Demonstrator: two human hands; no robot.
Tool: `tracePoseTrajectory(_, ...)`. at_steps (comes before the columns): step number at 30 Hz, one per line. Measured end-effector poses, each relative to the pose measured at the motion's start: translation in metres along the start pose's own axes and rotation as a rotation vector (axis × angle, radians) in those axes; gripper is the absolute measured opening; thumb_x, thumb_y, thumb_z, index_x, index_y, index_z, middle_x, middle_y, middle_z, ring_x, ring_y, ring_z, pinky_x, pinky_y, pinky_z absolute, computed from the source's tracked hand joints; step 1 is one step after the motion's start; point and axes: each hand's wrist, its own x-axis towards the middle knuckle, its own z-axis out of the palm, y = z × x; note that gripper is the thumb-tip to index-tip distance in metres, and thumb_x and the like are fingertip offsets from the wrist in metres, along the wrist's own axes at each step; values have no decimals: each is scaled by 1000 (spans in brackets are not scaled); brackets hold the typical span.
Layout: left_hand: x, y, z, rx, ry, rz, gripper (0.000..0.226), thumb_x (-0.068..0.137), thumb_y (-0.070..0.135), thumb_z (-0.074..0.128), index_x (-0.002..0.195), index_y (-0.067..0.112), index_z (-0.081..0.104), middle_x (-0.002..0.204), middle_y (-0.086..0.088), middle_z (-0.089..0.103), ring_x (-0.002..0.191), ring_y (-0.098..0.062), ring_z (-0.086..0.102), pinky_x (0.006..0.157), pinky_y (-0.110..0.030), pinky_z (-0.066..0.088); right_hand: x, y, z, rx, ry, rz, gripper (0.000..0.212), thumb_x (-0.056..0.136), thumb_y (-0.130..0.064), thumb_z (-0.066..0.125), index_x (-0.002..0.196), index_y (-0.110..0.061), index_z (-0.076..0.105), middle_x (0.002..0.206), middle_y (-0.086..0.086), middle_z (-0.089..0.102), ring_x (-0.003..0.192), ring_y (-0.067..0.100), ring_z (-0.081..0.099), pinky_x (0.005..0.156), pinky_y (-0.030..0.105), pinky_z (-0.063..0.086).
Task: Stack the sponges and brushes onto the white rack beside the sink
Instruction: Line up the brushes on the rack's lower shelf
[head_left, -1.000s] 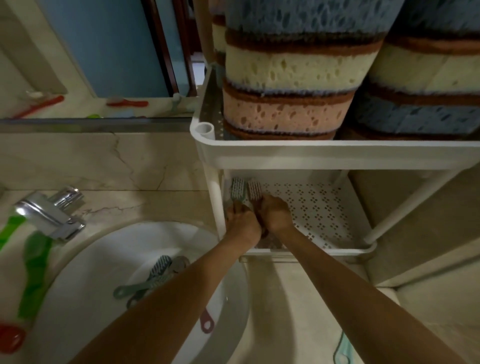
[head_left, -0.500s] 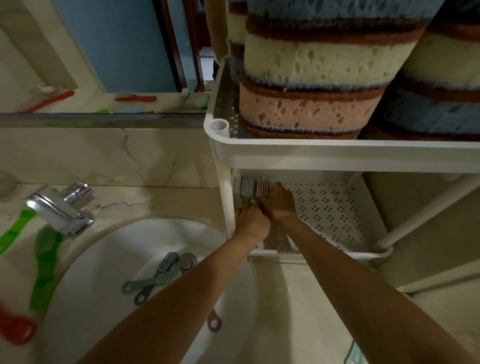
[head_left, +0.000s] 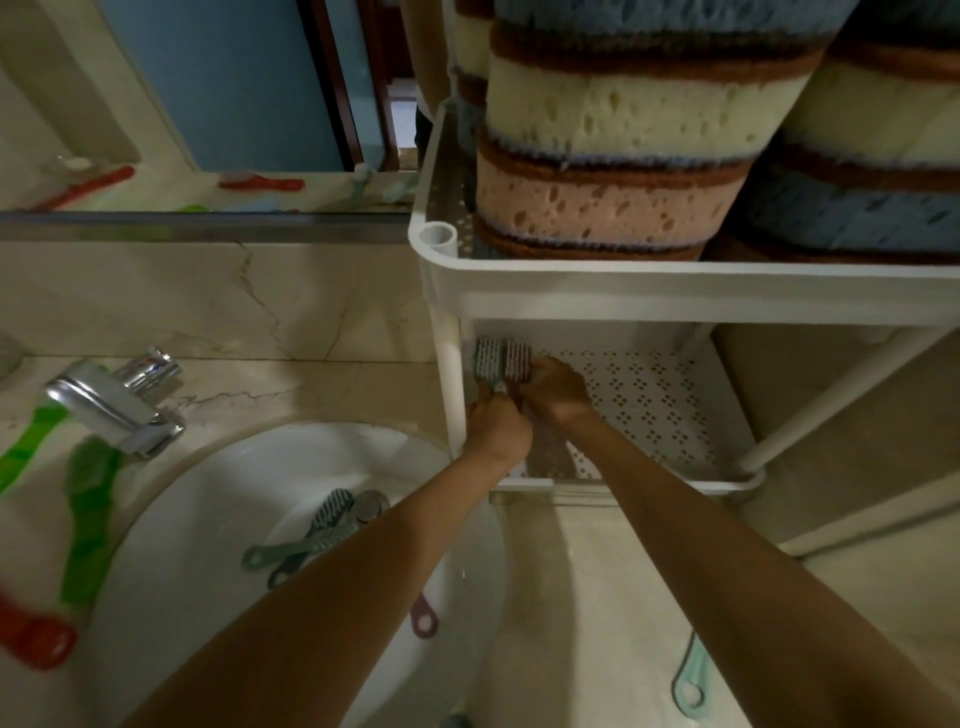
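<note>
Both hands reach into the lower shelf (head_left: 649, 400) of the white rack. My left hand (head_left: 496, 423) grips the handle of a teal brush (head_left: 487, 357), whose head lies at the shelf's back left corner. My right hand (head_left: 553, 387) holds a reddish-brown brush (head_left: 517, 358) right beside it, the two heads side by side and touching. The upper shelf (head_left: 675, 291) carries stacks of striped sponges (head_left: 613, 171). Two more teal brushes (head_left: 306, 540) lie crossed in the sink basin (head_left: 197, 545).
A chrome faucet (head_left: 117, 402) stands behind the basin. Green brushes (head_left: 88, 519) and a red one (head_left: 31, 636) lie on the left counter. A pink handle (head_left: 423, 618) shows under my left forearm, and a teal handle (head_left: 688, 675) lies on the counter by my right forearm.
Both hands pushed the two brushes slightly further back on the lower shelf. The view has shifted a little; the brushes in the sink have not moved.
</note>
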Motion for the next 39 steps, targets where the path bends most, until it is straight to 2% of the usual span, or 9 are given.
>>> tracePoseTrajectory(5,-15,2,-5,48,26,77,36,93,3,39,127,-4,49,131,-24,52,122,-38,49,101,-39,41,-27,9,-18,91,109,32,38,89,-4,48,127,-5,49,127,17,58,114,33,56,94,34,44)
tracePoseTrajectory(9,-50,7,-18,47,48,250,35,91,-1,41,124,2,53,126,-21,56,117,-36,54,96,-37,45,-74,15,-35,264,290,-68,33,86,3,49,118,0,56,100,22,67,90,35,64,82,36,52)
tracePoseTrajectory(14,-118,-19,-18,78,110,390,41,88,-3,41,127,5,52,133,-16,50,123,-31,49,103,-37,39,-160,20,-28,402,408,-114,28,87,-1,52,114,-5,57,74,0,57,70,19,58,67,29,48)
tracePoseTrajectory(19,-180,-97,22,222,-252,453,45,84,-11,43,123,9,53,131,-12,46,123,-25,46,97,-31,38,-254,68,26,329,210,-6,32,84,2,54,114,-7,57,82,6,62,66,18,59,64,25,47)
tracePoseTrajectory(22,-202,-136,49,330,-444,495,53,79,-15,41,125,11,51,130,-9,43,124,-24,43,99,-32,39,-297,92,53,246,59,59,31,84,2,56,115,-7,58,93,12,67,68,12,55,56,8,39)
tracePoseTrajectory(27,-210,-155,75,518,-401,602,45,80,-6,49,121,11,54,125,-7,43,119,-23,42,96,-37,39,-335,118,60,159,72,85,32,86,3,57,118,-5,58,106,15,63,80,12,54,60,1,38)
tracePoseTrajectory(31,-207,-146,79,674,-339,656,31,81,-4,48,110,8,52,122,-10,43,113,-26,42,86,-35,35,-340,139,41,53,212,100,38,80,11,55,113,-5,64,116,16,58,82,20,59,74,20,48)
tracePoseTrajectory(34,-205,-140,80,752,-324,674,29,85,-1,48,112,6,51,125,-11,43,117,-27,40,87,-34,33,-336,156,17,-157,170,60,50,74,16,49,119,-4,60,125,20,51,109,36,54,82,40,51)
tracePoseTrajectory(39,-202,-130,80,765,-301,617,28,87,0,47,114,4,51,125,-13,49,118,-28,45,94,-34,33,-337,185,-5,-519,-80,184,41,87,-4,48,128,-8,47,127,16,41,124,33,37,90,40,48)
